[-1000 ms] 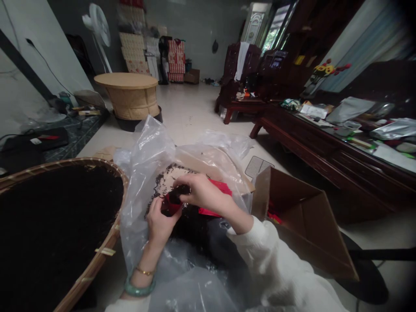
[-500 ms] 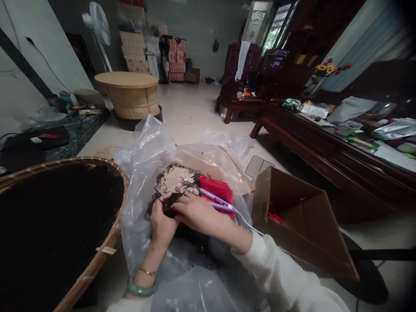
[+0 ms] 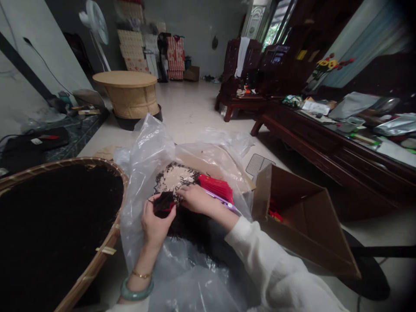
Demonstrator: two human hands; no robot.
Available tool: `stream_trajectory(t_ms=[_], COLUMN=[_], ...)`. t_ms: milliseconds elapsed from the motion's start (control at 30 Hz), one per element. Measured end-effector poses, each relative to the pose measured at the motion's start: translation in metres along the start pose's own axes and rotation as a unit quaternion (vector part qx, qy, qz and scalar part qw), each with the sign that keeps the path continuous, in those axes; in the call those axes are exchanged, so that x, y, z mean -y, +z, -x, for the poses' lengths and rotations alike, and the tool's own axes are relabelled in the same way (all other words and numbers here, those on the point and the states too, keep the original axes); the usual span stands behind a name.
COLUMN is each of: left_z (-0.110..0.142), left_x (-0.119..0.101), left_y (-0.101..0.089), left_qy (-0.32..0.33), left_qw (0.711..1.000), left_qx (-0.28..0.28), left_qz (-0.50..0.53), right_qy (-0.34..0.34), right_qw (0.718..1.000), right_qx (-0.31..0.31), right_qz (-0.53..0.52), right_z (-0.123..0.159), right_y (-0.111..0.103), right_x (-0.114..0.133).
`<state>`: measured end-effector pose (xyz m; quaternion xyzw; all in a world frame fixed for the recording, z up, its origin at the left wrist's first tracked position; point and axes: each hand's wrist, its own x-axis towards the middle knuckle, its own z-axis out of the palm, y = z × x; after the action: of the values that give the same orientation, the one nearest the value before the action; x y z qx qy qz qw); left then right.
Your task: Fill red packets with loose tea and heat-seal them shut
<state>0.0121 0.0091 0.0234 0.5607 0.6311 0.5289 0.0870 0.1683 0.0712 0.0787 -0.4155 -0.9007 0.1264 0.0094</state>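
Your left hand [image 3: 157,223] is clamped on a small red packet [image 3: 165,205], thumb and fingers wrapped round its sides, mouth up; packet sits over the plastic bag, lower part hidden by your grip, contents too dark to sort out. Your right hand [image 3: 196,199] is palm down just beside it, fingers bent and pointing left; can't tell if they pinch anything, tips blur into the dark shreds [image 3: 191,227]. Left wrist comes up from the bottom edge, right forearm slants in from lower right, sleeve [image 3: 260,255] cut off below. Purple clamp tool [image 3: 230,206] is partly covered by your right hand, against red packets [image 3: 217,188] in a fanned stack. Clear plastic bag [image 3: 149,145] surrounds all this. Woven tray [image 3: 125,184] left, cropped; cardboard box [image 3: 302,234] right, red items inside unclear.
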Motion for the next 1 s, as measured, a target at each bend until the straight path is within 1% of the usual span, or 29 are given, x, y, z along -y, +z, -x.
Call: stream_trajectory(t_ms=[67, 167, 267, 367, 433, 500, 567, 600, 667, 700, 733, 767, 833, 900, 967, 1000], left_z=[-0.001, -0.001, 0.0, 0.0, 0.0, 0.0, 0.0, 0.0, 0.0, 0.0, 0.001, 0.001, 0.001, 0.002, 0.004, 0.004], left_x=[0.001, 0.001, 0.002, 0.002, 0.002, 0.002, 0.0, -0.001, -0.003, -0.004, -0.005, -0.006, -0.007, -0.006, -0.004, -0.002], left_y=[-0.001, -0.001, 0.0, 0.0, 0.0, -0.001, -0.001, -0.001, 0.001, 0.002, 0.004, 0.005, 0.006, 0.007, 0.007, 0.007], left_qy=[0.015, 0.026, 0.028, 0.03, 0.03, 0.032, 0.034, 0.035, 0.035, 0.035, 0.036, 0.039, 0.046, 0.05, 0.045, 0.039], left_qw=[1.0, 1.0, 1.0, 1.0, 1.0, 0.999, 0.999, 0.999, 0.999, 0.999, 0.999, 0.999, 0.999, 0.999, 0.999, 0.999], left_qx=[-0.001, -0.003, -0.004, -0.002, 0.001, 0.004, 0.009, 0.011, 0.016, 0.017, 0.018, 0.018, 0.016, 0.018, 0.02, 0.025], left_qz=[-0.008, -0.013, -0.009, -0.003, -0.001, 0.0, 0.001, 0.0, -0.003, -0.004, -0.005, -0.004, -0.003, -0.004, -0.004, -0.004], right_qy=[-0.009, -0.017, -0.016, -0.01, -0.004, 0.006, 0.018, 0.023, 0.021, 0.004, -0.016, -0.037, -0.061, -0.059, -0.06, -0.068], right_qw=[0.999, 0.997, 0.997, 0.997, 0.998, 0.999, 0.998, 0.995, 0.964, 0.948, 0.934, 0.926, 0.922, 0.927, 0.942, 0.952], right_qx=[0.042, 0.073, 0.081, 0.075, 0.055, 0.026, -0.019, -0.052, -0.169, -0.201, -0.216, -0.217, -0.205, -0.215, -0.224, -0.216], right_qz=[0.02, 0.015, 0.006, -0.009, -0.024, -0.036, -0.061, -0.083, -0.202, -0.248, -0.284, -0.306, -0.323, -0.301, -0.243, -0.206], right_z=[-0.013, -0.022, -0.02, -0.014, -0.009, -0.003, 0.005, 0.01, 0.018, 0.022, 0.025, 0.027, 0.029, 0.031, 0.033, 0.034], right_y=[0.013, 0.025, 0.031, 0.029, 0.022, 0.008, -0.011, -0.021, -0.038, -0.045, -0.049, -0.051, -0.051, -0.048, -0.043, -0.041], right_x=[0.002, 0.007, 0.011, 0.013, 0.011, 0.007, 0.003, 0.002, 0.005, 0.008, 0.012, 0.016, 0.023, 0.026, 0.027, 0.027])
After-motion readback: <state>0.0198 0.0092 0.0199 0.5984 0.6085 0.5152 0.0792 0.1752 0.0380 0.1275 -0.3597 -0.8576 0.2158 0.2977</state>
